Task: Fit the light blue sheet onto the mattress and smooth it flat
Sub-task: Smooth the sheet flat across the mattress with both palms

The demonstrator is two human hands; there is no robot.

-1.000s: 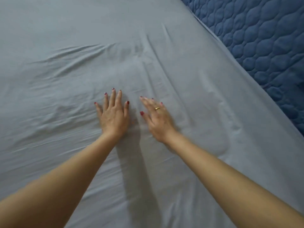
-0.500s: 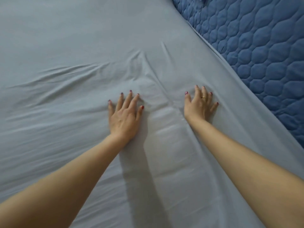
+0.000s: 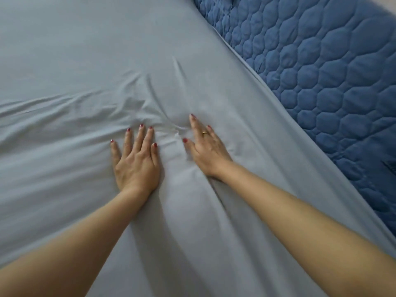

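The light blue sheet (image 3: pixel 90 61) covers most of the view, spread over the mattress. Creases bunch just beyond my fingertips and run off to the left. My left hand (image 3: pixel 137 161) lies flat on the sheet, palm down, fingers straight and slightly spread. Close beside it, my right hand (image 3: pixel 206 151) also presses flat on the cloth, fingers straight and angled up-left, a gold ring on one finger. A small ridge of fabric stands between the two hands. Along the right, the sheet's edge runs diagonally.
A dark blue quilted mattress cover (image 3: pixel 321 78) with a hexagon pattern lies bare at the upper right, beyond the sheet's diagonal edge. Long soft folds run down the sheet between my forearms toward the bottom of the view.
My right hand slid left, back in close beside the left hand, after sweeping out to the right. The left hand stayed nearly in place. Creases gathered between and ahead of the hands.
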